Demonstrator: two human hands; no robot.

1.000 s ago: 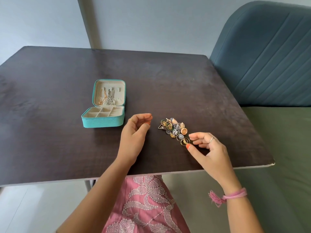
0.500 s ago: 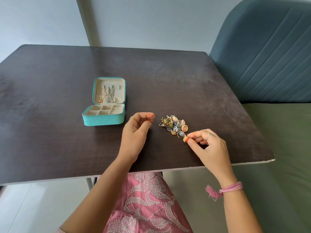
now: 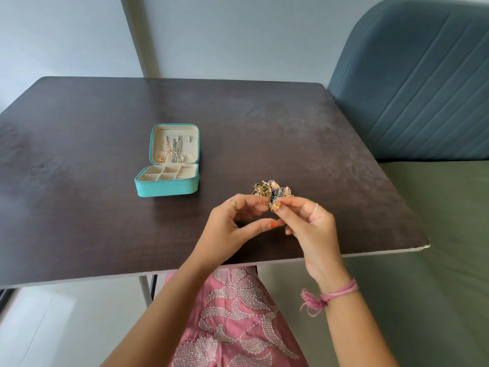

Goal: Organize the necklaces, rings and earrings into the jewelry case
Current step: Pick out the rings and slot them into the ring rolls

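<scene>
A small teal jewelry case (image 3: 166,187) stands with its lid up on the dark table (image 3: 105,133), left of centre. Gold and silver necklaces (image 3: 173,152) hang inside its lid, and its beige compartments look bare. A pile of rings and earrings (image 3: 272,190) lies on the table near the front. Just in front of the pile, my right hand (image 3: 309,229) pinches a gold ring (image 3: 275,206) between thumb and fingertips, lifted off the table. My left hand (image 3: 232,226) hovers beside it with curled fingers close to the ring, holding nothing that I can see.
A blue-grey padded seat back (image 3: 423,80) and a green cushion (image 3: 436,260) lie right of the table. The table's front edge runs just under my wrists. A pale wall stands behind.
My right hand has picked a gold ring from the pile's near end and lifted it. My left hand has moved right, toward the ring.
</scene>
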